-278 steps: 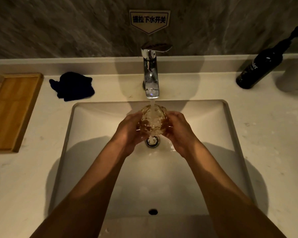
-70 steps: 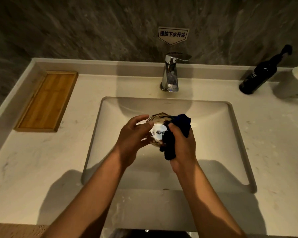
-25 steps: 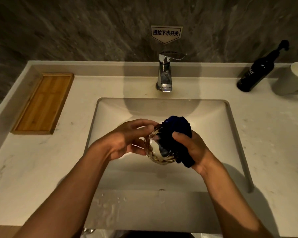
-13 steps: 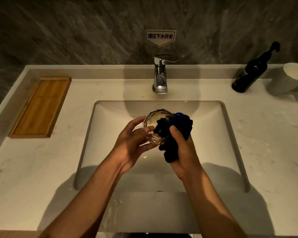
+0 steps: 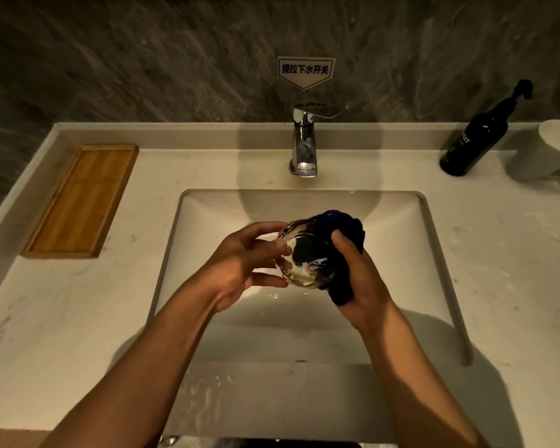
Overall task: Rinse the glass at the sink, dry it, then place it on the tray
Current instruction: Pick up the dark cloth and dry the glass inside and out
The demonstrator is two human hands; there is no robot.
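The glass [image 5: 304,253] has tipped sideways, left hand [image 5: 243,263] gripping it, right hand [image 5: 359,279] gripping cloth [image 5: 340,227] (sign [image 5: 305,70]: 提拉下水开关).

Both your forearms come up from the bottom edge and angle in toward each other. Your left hand [image 5: 240,263] is cupped with fingers spread and curled around the glass [image 5: 299,253], thumb on top. Your right hand [image 5: 359,279] is closed in a fist around the dark cloth [image 5: 343,227], pressing it against the glass.
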